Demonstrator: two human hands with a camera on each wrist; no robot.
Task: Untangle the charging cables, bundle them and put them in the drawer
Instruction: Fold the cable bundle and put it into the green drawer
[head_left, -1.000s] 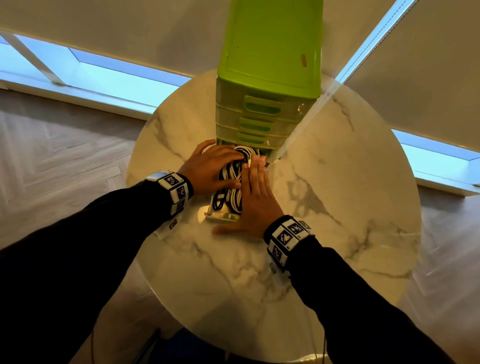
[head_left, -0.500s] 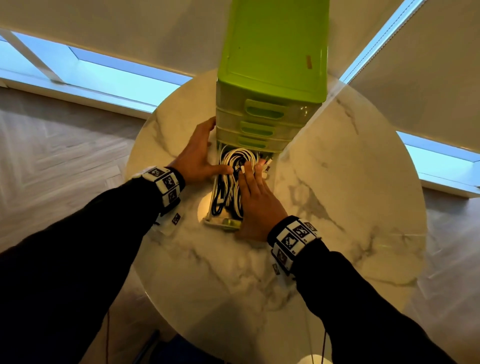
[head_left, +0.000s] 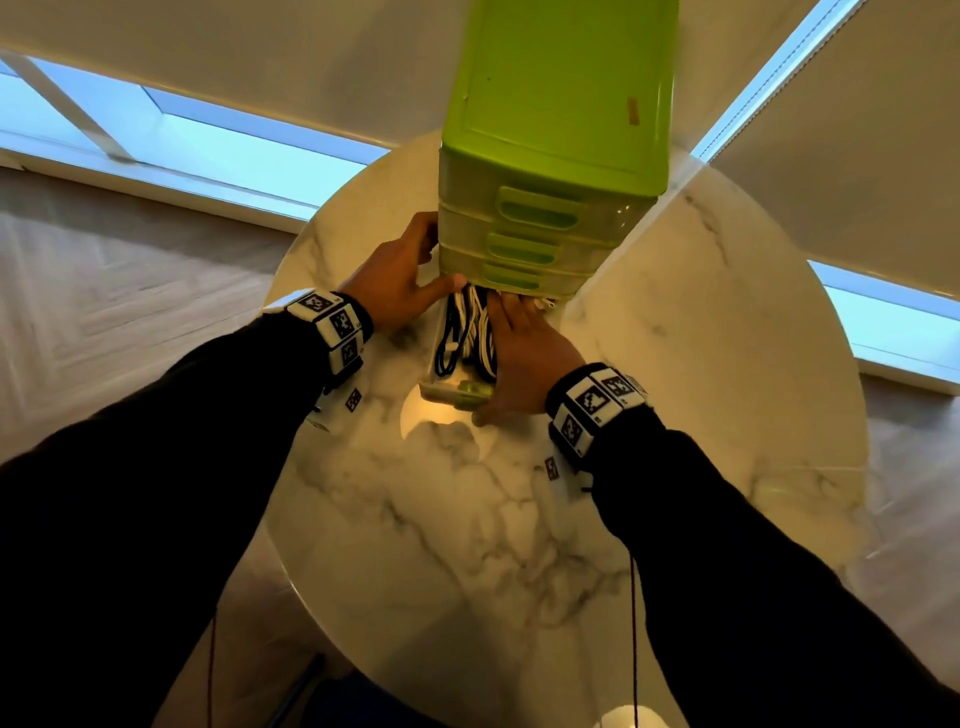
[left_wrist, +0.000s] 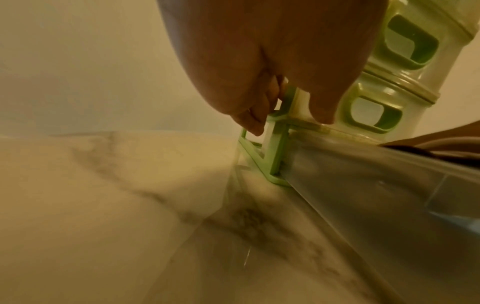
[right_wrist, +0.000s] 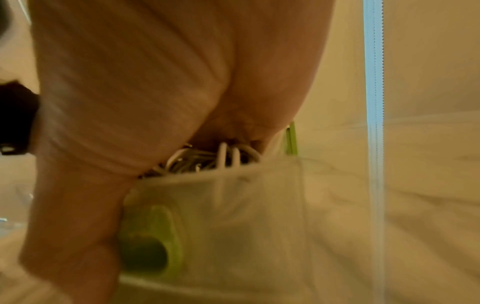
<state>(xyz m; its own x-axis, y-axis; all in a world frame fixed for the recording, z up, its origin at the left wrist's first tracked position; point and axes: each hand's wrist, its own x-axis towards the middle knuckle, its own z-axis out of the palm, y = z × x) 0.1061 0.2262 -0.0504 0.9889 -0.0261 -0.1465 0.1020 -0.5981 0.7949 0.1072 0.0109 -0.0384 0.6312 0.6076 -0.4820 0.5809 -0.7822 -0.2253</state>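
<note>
I read the bottom drawer (head_left: 452, 387) as pulled out toward the wearer, long axis running from the green cabinet (head_left: 558, 98) straight back to the body, handle end nearest me. The charging cables (head_left: 470, 332) lie inside it, their loops stretched along that same axis.

Count: one cabinet on the marble table (head_left: 701, 389); four drawers in all, three shut above and one out. Cable strands are both black and white; I cannot count separate cables, the coils overlap.

Left hand (head_left: 397, 275): fingers wrapped around the cabinet's left front corner, thumb pointing across toward the drawer mouth. The left wrist view shows what the head view does not: fingertips (left_wrist: 253, 123) hooked on the green frame (left_wrist: 278, 144) beside the drawer's clear side wall (left_wrist: 363, 195).

Right hand (head_left: 524, 353): laid flat over the cables, fingers straight and reaching under the cabinet edge, pressing down rather than gripping. The right wrist view, blurred, adds the thumb running down the drawer front beside the green handle (right_wrist: 153, 236), probably touching it, and white loops (right_wrist: 221, 158) poking above the rim.
</note>
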